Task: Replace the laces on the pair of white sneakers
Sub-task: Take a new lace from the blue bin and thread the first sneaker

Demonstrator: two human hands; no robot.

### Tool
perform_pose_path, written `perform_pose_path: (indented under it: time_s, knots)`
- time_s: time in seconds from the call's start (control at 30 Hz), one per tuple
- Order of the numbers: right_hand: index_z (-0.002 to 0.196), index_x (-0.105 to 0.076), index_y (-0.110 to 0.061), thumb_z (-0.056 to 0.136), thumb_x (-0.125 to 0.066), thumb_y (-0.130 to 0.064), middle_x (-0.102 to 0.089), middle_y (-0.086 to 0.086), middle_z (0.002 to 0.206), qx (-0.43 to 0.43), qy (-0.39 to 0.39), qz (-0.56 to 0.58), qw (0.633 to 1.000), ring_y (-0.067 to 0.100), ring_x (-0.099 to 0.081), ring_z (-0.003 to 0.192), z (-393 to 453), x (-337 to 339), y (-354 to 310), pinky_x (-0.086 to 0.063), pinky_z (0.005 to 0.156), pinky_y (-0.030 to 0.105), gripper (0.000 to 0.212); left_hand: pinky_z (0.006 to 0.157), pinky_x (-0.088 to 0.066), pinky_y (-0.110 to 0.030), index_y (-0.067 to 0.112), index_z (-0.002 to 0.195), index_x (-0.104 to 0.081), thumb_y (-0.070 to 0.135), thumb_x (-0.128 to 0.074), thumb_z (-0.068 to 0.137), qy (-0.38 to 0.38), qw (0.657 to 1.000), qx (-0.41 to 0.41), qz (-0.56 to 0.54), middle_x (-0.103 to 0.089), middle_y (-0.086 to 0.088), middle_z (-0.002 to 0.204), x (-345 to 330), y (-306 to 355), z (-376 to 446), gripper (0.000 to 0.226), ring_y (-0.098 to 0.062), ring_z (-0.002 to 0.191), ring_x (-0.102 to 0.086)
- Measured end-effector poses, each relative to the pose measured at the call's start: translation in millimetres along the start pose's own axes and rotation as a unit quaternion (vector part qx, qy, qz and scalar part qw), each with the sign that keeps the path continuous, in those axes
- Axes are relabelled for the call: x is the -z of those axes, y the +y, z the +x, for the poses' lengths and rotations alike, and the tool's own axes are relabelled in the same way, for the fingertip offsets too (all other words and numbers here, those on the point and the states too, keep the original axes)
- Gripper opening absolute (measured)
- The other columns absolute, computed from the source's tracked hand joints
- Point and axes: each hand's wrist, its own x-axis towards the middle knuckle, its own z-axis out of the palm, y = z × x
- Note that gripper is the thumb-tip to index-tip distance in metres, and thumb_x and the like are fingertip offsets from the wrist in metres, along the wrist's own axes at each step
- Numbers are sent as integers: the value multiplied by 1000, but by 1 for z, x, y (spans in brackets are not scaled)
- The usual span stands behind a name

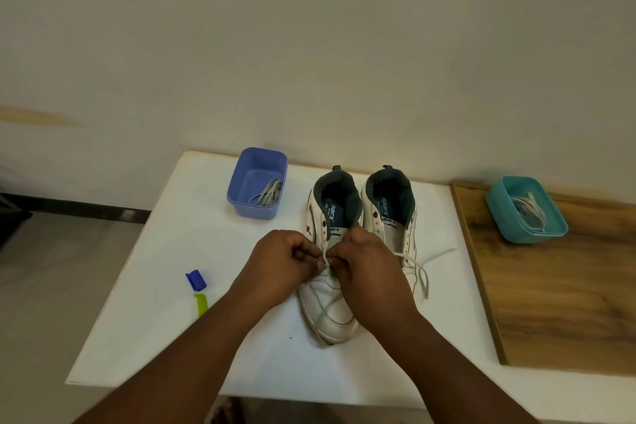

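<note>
Two white sneakers stand side by side on the white table (165, 320), toes toward me. Over the middle of the left sneaker (328, 306), my left hand (284, 265) and my right hand (366, 265) meet and both pinch a white lace (327, 260) at its eyelets. One loose end of that lace crosses the toe cap. The right sneaker (389, 213) is partly hidden by my right hand; a white lace (421, 272) trails from it onto the table at the right.
A blue-violet tub (241, 193) with grey laces stands at the back left. A teal tub (504, 213) holding white laces sits on a wooden board (557, 303) at the right. A blue and green tool (198, 289) lies near the left edge. The wall rises behind.
</note>
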Motion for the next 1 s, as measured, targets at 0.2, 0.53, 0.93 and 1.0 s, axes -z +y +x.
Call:
perform_pose_path:
  time_s: [0.2,0.53,0.93,1.0]
  knots:
    - [83,-76,-20,91,-66,-10,-51,-2,81,8,-25,18,999,17,-52,76,-1,0,2,-35,59,22,16,63,-52,-14,26,81,-78,24,-84,79,18,999,-27,19,-74,5,73,0,-1,0,6,-3,65,-67]
    - [102,-76,-23,93,-58,-19,-53,-5,92,13,-27,16,999,16,-53,89,-3,7,5,-49,72,32,21,81,-56,-37,21,81,-65,21,-65,90,13,995,-37,86,-69,5,82,-1,6,-5,9,-10,80,-65]
    - [124,-69,-30,97,-57,-37,-52,-14,126,14,-40,6,999,12,-49,105,-9,17,-2,-45,90,30,31,55,-43,-28,15,89,-51,15,-46,101,191,959,-10,-210,-58,-3,75,11,28,-3,13,-14,60,-50]
    - [127,-66,-32,92,-66,-44,-48,-15,133,9,-53,7,999,12,-49,112,-12,16,-3,-45,95,30,37,65,-47,-20,16,94,-53,20,-49,103,122,989,-27,-83,-62,0,82,-1,19,-2,10,-13,71,-58]
